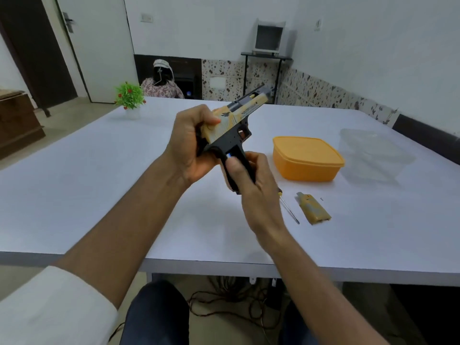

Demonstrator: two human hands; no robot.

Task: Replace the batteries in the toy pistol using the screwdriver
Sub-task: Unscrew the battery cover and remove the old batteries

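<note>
Your white surface [99, 183] and what lies on it.
You have the orange lidded container [307, 158] as your landmark: a clear plastic box [373, 155] sits to its right, the screwdriver [290, 210] and the yellow grip cover [315, 209] lie side by side nearer you, a tiny screw [321, 199] just beside the cover, and a potted plant [130, 98] stands far left.
</note>
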